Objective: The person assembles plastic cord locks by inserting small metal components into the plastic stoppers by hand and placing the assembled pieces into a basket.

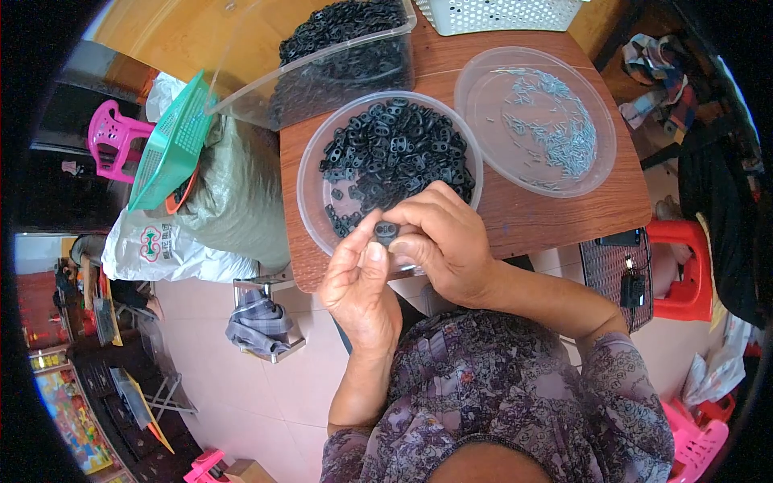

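Note:
Between the fingertips of both hands, over the near edge of a round clear tub, is a small black plastic cord lock with two holes facing up. My left hand pinches it from the left with thumb and fingers. From the right, my right hand closes on its other side, the thumb at its lower edge. Many similar black pieces fill the tub, heaped toward its far side. Right of it, a round shallow clear tray holds many thin silvery pieces, too small to make out fully.
On the brown wooden table, a clear rectangular bin of black pieces stands at the back, with a white perforated basket beside it. Sacks and a green basket stand left. A red stool is at right.

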`<state>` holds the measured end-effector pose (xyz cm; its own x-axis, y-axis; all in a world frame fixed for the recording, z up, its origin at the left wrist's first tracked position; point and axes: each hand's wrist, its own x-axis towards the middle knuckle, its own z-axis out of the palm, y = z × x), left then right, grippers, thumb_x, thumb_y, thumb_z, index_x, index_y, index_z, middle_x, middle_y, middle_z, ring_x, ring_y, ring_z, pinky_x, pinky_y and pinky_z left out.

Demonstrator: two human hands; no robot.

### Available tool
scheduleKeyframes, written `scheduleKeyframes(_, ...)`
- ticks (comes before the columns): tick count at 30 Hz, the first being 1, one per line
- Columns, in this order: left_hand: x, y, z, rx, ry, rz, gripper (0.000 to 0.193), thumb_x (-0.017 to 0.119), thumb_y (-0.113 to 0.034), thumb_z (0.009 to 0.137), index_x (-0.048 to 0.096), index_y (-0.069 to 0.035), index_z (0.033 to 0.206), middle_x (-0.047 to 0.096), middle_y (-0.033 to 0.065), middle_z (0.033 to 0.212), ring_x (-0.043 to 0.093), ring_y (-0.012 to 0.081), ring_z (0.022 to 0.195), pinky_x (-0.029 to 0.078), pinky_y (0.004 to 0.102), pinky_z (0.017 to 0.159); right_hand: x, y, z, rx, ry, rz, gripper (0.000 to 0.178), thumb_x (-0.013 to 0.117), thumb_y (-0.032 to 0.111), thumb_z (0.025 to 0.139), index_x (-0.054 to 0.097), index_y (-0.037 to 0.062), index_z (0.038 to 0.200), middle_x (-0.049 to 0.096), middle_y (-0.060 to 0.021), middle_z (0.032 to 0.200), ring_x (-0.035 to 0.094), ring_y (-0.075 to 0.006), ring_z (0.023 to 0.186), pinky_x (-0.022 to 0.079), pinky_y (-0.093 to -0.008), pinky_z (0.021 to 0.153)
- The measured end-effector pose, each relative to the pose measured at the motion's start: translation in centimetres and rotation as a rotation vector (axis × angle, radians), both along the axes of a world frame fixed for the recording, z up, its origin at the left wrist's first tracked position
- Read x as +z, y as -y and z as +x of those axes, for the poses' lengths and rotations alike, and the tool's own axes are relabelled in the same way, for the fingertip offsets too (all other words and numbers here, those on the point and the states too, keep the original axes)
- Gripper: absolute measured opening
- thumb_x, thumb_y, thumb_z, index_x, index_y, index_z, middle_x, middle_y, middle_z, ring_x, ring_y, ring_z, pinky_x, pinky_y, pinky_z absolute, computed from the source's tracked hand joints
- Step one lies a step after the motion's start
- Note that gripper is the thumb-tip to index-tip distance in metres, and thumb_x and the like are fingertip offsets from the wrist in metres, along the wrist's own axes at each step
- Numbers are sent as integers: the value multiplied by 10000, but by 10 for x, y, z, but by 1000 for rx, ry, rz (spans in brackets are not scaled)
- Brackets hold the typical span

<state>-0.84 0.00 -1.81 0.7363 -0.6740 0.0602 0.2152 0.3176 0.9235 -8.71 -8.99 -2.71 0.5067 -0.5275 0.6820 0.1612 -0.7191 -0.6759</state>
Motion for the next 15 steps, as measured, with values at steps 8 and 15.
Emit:
scheduleKeyframes(8, -4, 0, -4, 93, 250, 44, 310, 581, -84, 832, 538, 89, 1085, 589, 130, 1000, 560, 155, 870, 452, 270, 799, 3, -4, 1, 0, 34, 74, 225, 611, 81, 696, 527, 2, 889, 534, -116, 819, 490, -291, 735, 415, -372, 648)
scheduleKeyframes(15, -10, 5, -14, 201, 274, -17, 250, 557, -117, 855, 547, 72, 1019, 589, 109, 941, 555, 128, 786, 466, 244, 723, -1, -10, 4, -23, 29, 106, 232, 595, 62, 699, 512, 9, 909, 520, -119, 824, 481, -300, 740, 410, -381, 644)
